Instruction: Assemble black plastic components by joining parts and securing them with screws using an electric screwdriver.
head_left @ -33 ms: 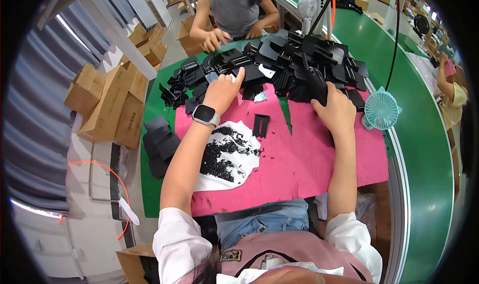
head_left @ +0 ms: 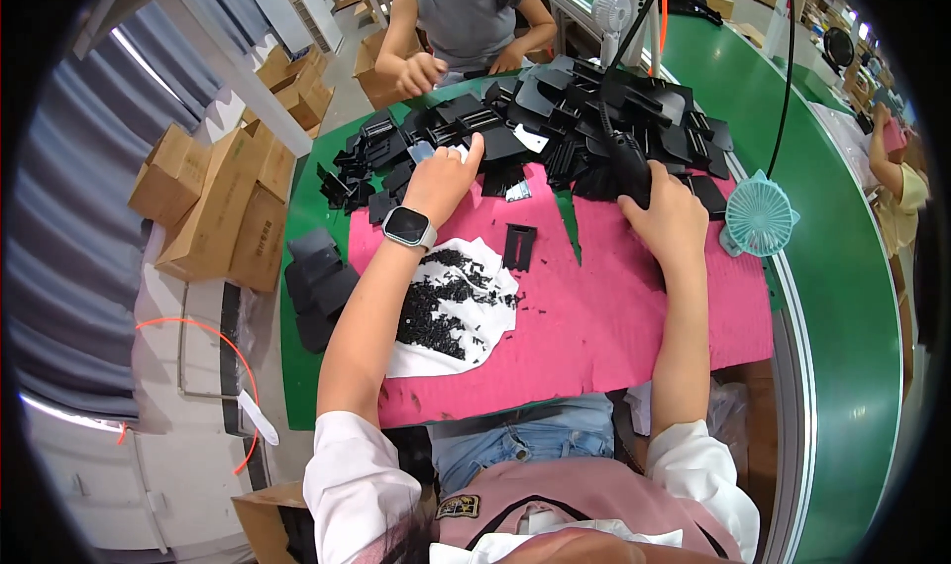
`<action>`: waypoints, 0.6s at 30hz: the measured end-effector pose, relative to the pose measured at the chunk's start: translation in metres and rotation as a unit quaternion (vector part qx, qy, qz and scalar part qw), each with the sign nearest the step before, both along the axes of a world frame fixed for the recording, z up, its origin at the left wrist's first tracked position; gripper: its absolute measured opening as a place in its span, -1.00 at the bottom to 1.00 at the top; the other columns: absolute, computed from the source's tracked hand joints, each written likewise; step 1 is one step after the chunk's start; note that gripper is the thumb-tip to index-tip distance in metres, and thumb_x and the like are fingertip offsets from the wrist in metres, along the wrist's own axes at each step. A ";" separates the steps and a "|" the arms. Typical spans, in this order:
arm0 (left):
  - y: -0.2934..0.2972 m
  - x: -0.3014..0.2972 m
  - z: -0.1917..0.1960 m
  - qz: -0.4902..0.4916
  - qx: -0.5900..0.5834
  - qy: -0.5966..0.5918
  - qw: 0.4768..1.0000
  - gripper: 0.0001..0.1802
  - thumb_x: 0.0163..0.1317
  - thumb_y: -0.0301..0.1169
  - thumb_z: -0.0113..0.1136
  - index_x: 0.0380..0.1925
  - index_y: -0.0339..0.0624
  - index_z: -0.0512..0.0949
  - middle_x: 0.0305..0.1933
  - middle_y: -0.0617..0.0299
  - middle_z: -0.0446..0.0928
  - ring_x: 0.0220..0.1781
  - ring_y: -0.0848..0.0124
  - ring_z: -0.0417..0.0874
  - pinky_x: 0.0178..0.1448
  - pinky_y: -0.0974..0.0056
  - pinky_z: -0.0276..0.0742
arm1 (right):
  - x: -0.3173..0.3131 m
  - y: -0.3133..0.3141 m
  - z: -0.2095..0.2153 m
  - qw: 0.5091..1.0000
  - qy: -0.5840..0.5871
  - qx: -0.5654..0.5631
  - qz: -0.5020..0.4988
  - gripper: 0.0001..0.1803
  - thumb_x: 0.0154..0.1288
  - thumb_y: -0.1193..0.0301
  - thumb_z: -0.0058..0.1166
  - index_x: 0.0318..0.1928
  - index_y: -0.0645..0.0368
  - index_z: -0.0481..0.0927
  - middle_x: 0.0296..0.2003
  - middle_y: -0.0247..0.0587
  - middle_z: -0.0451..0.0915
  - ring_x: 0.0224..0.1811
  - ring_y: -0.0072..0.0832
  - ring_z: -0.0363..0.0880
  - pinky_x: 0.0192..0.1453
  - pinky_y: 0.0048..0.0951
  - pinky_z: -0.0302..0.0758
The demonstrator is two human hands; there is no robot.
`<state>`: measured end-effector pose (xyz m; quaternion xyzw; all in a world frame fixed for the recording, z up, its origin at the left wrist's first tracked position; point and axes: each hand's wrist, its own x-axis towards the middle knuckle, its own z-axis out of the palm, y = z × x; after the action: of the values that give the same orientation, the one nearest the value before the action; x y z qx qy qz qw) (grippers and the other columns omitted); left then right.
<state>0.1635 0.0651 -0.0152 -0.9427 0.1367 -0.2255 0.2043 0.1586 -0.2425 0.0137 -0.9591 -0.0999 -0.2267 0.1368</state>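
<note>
My left hand [head_left: 443, 180], with a watch [head_left: 407, 226] on its wrist, reaches to the near edge of a pile of black plastic parts [head_left: 540, 103]. Its thumb stretches away from the bent fingers, whose tips are partly hidden; I see nothing held there. A small pale piece [head_left: 421, 152] lies beside those fingers. My right hand [head_left: 666, 212] is closed round a black corded power screwdriver [head_left: 624, 158] at the pile's right part. One slotted black part [head_left: 519, 247] lies between my arms. Left of it, many tiny black screws [head_left: 436, 316] cover a white cloth [head_left: 482, 341].
Pink sheeting [head_left: 594, 316] covers the near part of the green table [head_left: 297, 391]. Black plates [head_left: 319, 292] are stacked at the left edge. A teal fan [head_left: 761, 217] stands at right, below a hanging cable [head_left: 783, 89]. A co-worker [head_left: 456, 19] sits opposite. Cartons [head_left: 213, 207] stand at left.
The co-worker's hand has drawn back slightly from the pile and lifted. My own hands have stayed in place.
</note>
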 end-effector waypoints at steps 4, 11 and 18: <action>0.004 -0.009 -0.002 -0.012 0.061 -0.009 0.998 -0.66 0.06 -0.42 0.09 -0.11 -0.23 0.47 -0.46 0.20 0.55 -0.35 0.33 0.61 -0.47 0.32 0.53 | 0.000 0.003 -0.001 1.000 -0.012 0.007 0.016 -0.39 -0.08 0.17 0.32 -0.03 0.24 0.50 -0.37 -0.11 0.63 -0.37 -0.16 0.65 -0.28 -0.22 0.57; 0.000 -0.043 0.001 -0.059 -0.010 -0.041 0.997 -0.94 -0.03 -0.43 0.12 -0.50 -0.11 0.47 -0.51 0.27 0.50 -0.44 0.34 0.63 -0.47 0.30 0.49 | -0.013 0.028 0.012 0.980 -0.178 0.072 0.054 -0.41 -0.09 0.39 0.31 0.02 0.15 0.42 -0.03 -0.10 0.41 0.01 -0.18 0.42 -0.08 -0.26 0.53; -0.018 -0.095 0.019 -0.049 -0.368 -0.013 0.928 -0.93 0.03 -0.53 0.12 -0.45 -0.23 0.57 -0.47 0.08 0.60 -0.47 0.24 0.65 -0.39 0.25 0.54 | 0.010 0.144 0.000 0.972 -0.036 0.010 0.233 -0.14 -0.10 0.12 0.33 0.19 0.19 0.26 -0.15 0.06 0.50 -0.05 -0.07 0.53 -0.19 -0.20 0.58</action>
<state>0.0687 0.0474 0.0039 -0.9408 0.0872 -0.2822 -0.1663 0.1688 -0.0989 0.0139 -0.8990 -0.3236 -0.2239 0.1923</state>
